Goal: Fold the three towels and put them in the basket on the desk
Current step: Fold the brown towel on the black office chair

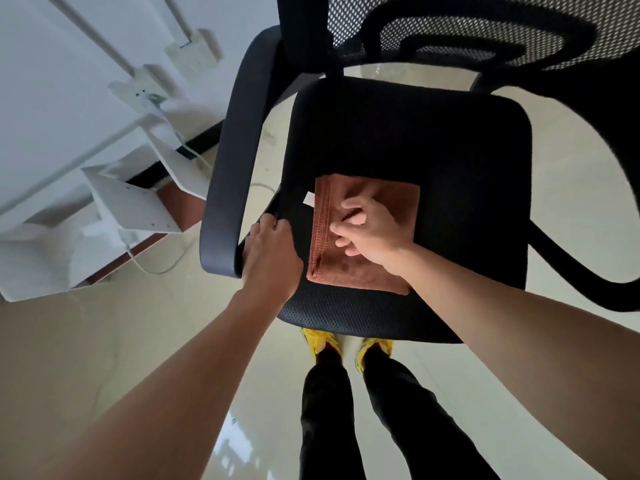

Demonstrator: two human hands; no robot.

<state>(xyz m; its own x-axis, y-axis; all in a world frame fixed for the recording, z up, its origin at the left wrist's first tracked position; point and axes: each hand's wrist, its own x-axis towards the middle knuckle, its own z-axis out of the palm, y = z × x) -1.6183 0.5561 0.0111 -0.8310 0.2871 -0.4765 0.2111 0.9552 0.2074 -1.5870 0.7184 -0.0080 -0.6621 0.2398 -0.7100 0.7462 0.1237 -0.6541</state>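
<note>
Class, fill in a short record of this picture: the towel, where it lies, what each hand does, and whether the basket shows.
towel: brown towel, folded, lying flat
place: seat of a black office chair
right hand: on the brown towel, fingers bent; grip unclear
left hand: at the near end of the armrest; grip unclear
basket: not in view
other towels: not in view

The right hand (pixel 367 233) covers the middle of the towel (pixel 346 271); whether its bent fingers pinch the cloth is unclear. Fingertips of the left hand (pixel 273 258) disappear between armrest (pixel 225 168) and seat (pixel 415 140). The seat's near edge hides the toes of the shoes (pixel 318 341). The top edge cuts off the backrest (pixel 450 26).
</note>
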